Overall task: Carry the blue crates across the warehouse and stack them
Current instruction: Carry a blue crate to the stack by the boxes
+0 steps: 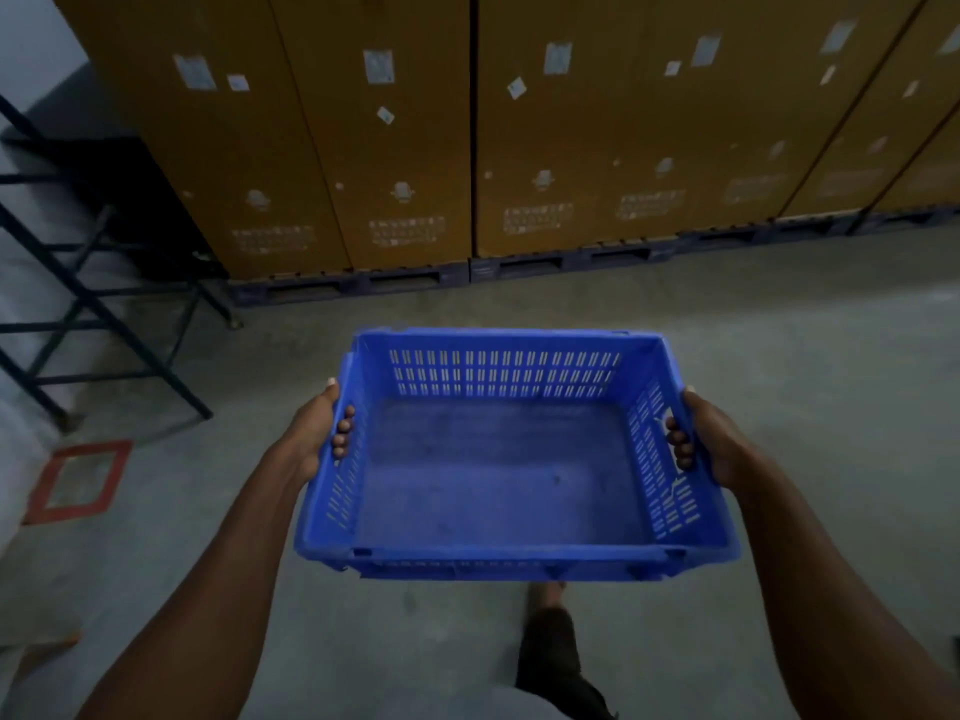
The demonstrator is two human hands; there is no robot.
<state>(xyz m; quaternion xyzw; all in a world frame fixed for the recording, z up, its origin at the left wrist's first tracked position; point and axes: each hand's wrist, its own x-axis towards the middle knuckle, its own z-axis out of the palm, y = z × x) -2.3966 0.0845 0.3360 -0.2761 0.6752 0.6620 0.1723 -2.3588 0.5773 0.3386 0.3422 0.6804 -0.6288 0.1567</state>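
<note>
Crate (498, 475) rims in both hands

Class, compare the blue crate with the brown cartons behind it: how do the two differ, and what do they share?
The blue crate is open-topped with slotted plastic walls; the brown cartons are closed, solid cardboard.
The crate is low and wide; the cartons stand tall and narrow.
The crate is held off the floor by the left hand and right hand; the cartons rest on dark pallets.
Both are box-shaped containers.
</note>
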